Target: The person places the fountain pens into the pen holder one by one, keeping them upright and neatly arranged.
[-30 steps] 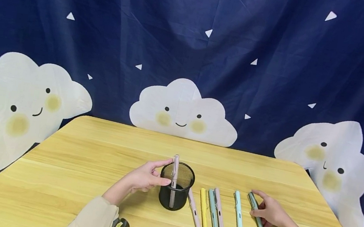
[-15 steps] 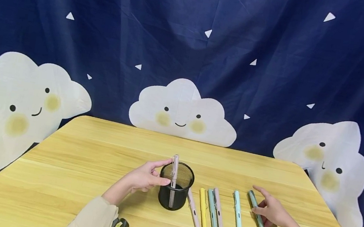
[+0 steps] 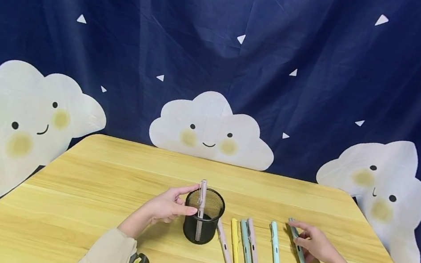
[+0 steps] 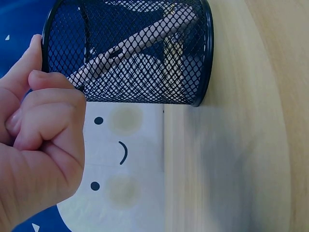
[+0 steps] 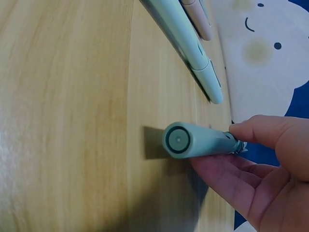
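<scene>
- While the right hand lies at the right end of the pen row, its grip is closed around the green pen, thumb above and fingers below in the right wrist view, pinching it near the clip.
- That green pen has its rear end raised slightly off the tabletop; its shadow falls just beneath.
- Beside it lies a light blue pen, then a pink, a teal and a yellow pen close together, and another pink pen angled against the black mesh cup.
- At the cup's left side, the left hand pinches the rim between thumb and forefinger, the other fingers curled, as the left wrist view shows.
- One pink pen stands inside the cup, leaning on the rim near the left fingertips.
- Behind the tabletop hangs a dark blue cloth with smiling clouds.
</scene>
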Demonstrator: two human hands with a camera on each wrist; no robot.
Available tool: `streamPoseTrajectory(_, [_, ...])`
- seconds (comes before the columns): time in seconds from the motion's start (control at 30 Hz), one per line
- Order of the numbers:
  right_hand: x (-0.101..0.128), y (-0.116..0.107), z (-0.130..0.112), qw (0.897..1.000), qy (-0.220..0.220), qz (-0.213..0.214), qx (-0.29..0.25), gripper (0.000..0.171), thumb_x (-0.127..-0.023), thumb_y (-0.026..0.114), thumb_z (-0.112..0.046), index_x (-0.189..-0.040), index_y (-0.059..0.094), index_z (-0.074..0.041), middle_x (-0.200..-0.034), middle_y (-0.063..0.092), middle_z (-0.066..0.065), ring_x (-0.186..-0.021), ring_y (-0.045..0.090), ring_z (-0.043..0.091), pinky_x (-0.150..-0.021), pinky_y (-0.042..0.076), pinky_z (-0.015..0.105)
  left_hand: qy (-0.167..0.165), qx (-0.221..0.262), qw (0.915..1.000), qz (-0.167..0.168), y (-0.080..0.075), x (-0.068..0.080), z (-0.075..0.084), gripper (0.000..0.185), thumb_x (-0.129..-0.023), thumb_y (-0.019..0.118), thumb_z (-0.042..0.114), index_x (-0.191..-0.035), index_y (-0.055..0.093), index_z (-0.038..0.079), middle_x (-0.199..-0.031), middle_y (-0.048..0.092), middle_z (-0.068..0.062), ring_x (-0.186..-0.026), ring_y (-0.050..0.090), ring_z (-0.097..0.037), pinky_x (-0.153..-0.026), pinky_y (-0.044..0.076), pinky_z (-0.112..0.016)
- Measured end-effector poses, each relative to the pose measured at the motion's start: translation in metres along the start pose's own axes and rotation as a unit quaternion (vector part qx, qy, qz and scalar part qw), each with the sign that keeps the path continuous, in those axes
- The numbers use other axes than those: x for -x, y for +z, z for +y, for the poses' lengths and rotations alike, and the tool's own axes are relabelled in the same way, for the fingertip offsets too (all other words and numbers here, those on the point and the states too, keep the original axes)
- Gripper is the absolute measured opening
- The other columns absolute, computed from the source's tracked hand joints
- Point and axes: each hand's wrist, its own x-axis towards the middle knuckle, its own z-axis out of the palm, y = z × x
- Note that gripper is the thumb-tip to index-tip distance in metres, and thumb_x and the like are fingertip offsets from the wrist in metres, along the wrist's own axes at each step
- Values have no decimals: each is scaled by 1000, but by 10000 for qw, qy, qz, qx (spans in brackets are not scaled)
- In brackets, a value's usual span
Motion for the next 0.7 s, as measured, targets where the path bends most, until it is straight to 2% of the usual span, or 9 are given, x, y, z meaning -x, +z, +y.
streamPoseTrajectory(0.17, [0,0,-1,10000,36,15,-53,38,-87,51,-1,-121,44,14,-65,46,7,-43,52,20,-38,47,35,8,17,10000,-11,0,0,0,73,-82,65,12,-142,24,9,-49,27,6,-38,20,-5,-35,15,-17])
streamPoseTrajectory(0.33, [-2,2,-3,9997,132,115,-145,40,-88,50,-2,-123,41,14,-67,48,7,-45,52,20,-40,48,35,-19,46,10000,-16,0,0,0,73,-82,65,12,-142,24,9,-49,28,6,-38,21,-5,-35,16,-17])
streamPoseTrajectory(0.7, [-6,5,-12,9979,17,408,-507,43,-90,50,-3,-126,36,15,-76,51,12,-52,50,17,-45,50,36,-44,104,9999,-3,0,0,0,74,-82,65,10,-142,23,8,-49,27,6,-38,21,-5,-35,16,-17])
